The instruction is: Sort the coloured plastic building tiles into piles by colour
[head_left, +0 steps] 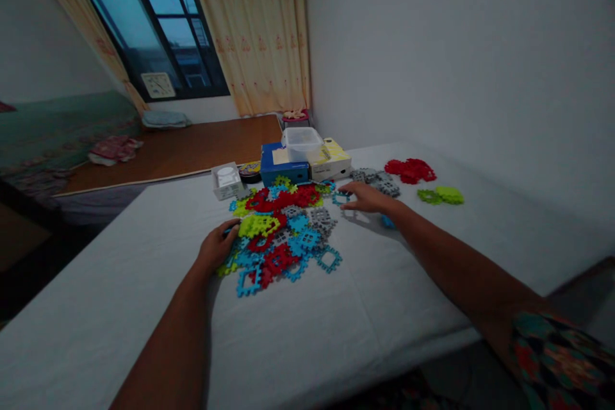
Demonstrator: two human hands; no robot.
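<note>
My left hand [218, 248] is at the left side of a mixed heap of interlocking plastic toy pieces, its fingers closed at the edge of some lime-green pieces [259, 225]. The heap also holds red pieces [280, 259], blue pieces [307, 238] and grey pieces [321, 221]. At the heap's far right edge, my right hand [364, 197] has its thumb and fingers around a blue square frame piece [340, 198]. A blue piece [387, 221] shows partly behind my right forearm. Behind that hand lies a grey pile [382, 182].
Farther right are a red pile [410, 171] and a small lime-green pile [441, 195]. At the back stand a blue box [283, 170], a yellow-white box [332, 163], a clear plastic tub [302, 143] and a small white box [227, 181]. A white wall borders the cloth-covered table [307, 339].
</note>
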